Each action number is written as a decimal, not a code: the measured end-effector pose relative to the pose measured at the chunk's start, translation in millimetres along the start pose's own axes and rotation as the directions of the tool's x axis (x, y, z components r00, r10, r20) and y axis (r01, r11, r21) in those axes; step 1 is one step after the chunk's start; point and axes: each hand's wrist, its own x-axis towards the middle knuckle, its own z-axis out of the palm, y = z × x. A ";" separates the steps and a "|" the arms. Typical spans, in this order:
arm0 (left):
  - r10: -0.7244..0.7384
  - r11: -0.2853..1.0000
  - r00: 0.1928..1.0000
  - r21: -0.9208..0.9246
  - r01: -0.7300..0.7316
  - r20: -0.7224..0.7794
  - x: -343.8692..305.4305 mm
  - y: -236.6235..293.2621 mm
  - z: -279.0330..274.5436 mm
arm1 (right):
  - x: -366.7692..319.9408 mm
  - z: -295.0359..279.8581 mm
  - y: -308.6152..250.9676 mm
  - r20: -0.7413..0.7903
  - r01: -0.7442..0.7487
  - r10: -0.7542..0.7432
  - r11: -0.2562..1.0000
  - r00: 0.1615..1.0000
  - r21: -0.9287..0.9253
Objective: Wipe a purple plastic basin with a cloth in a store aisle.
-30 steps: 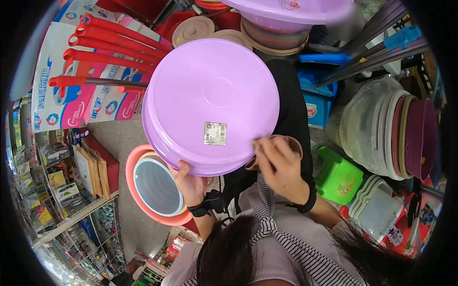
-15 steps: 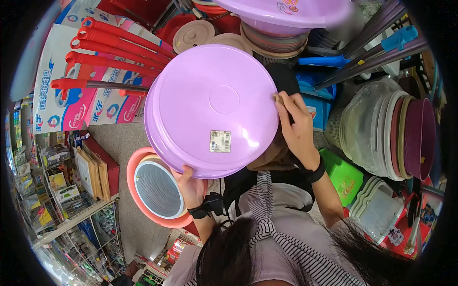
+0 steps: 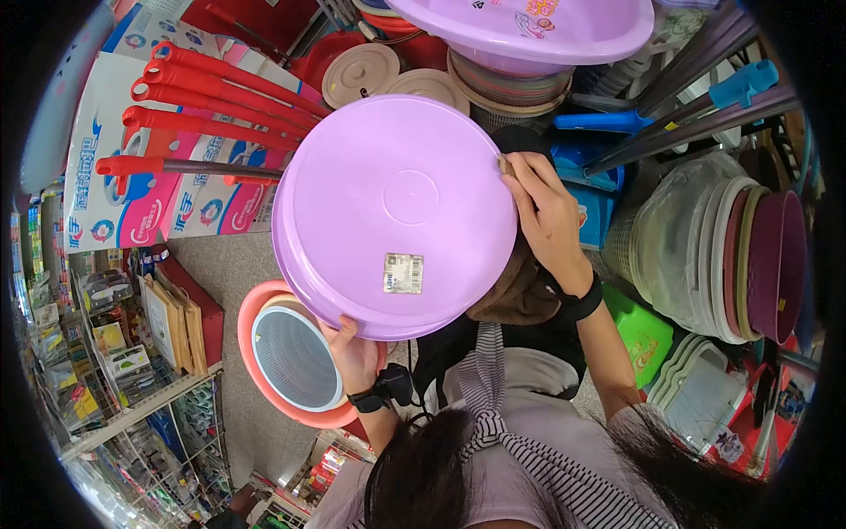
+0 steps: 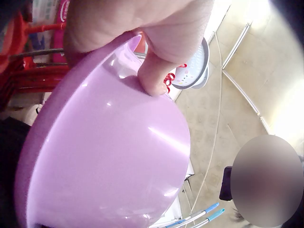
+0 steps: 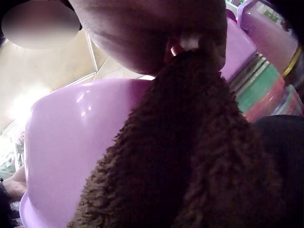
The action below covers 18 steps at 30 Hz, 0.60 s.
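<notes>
A purple basin (image 3: 388, 212) is held bottom up, with a barcode label (image 3: 404, 273) on its base. My left hand (image 3: 352, 357) grips the near-left rim; in the left wrist view the thumb of that hand (image 4: 142, 38) lies on the wall of the basin (image 4: 114, 137). At the basin's right side, my right hand (image 3: 551, 216) pinches a brown cloth (image 3: 511, 291) against the edge. The fluffy cloth (image 5: 166, 152) hangs down from the right hand (image 5: 156, 33) in the right wrist view, covering part of the basin (image 5: 76, 128).
Red-handled poles (image 3: 211, 123) and printed boxes (image 3: 97, 167) stand at left. A pink basin (image 3: 249, 335) with a grey basket (image 3: 300, 357) lies on the floor. Stacked tubs (image 3: 775, 264), a green stool (image 3: 643, 339) and a blue dustpan (image 3: 595, 207) are at right; another purple basin (image 3: 564, 35) is ahead.
My right hand has moved from the basin's near-right side up along its right edge with the cloth. The basin has shifted slightly toward my body; the left hand keeps its grip.
</notes>
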 end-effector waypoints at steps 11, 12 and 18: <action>-0.021 0.997 0.999 0.069 0.019 0.036 4.6 1.7 -11.9 | 37.2 -2.5 -1.2 0.093 0.160 -0.150 0.982 0.984 -0.105; -0.019 0.997 0.999 0.069 0.017 0.036 4.8 2.2 -11.0 | 40.6 -1.5 -1.4 0.092 0.161 -0.152 0.981 0.984 -0.103; -0.002 0.998 1.000 0.062 0.001 0.022 5.8 -0.7 -11.7 | 47.3 -0.9 -2.2 0.167 0.199 -0.172 0.967 0.971 -0.160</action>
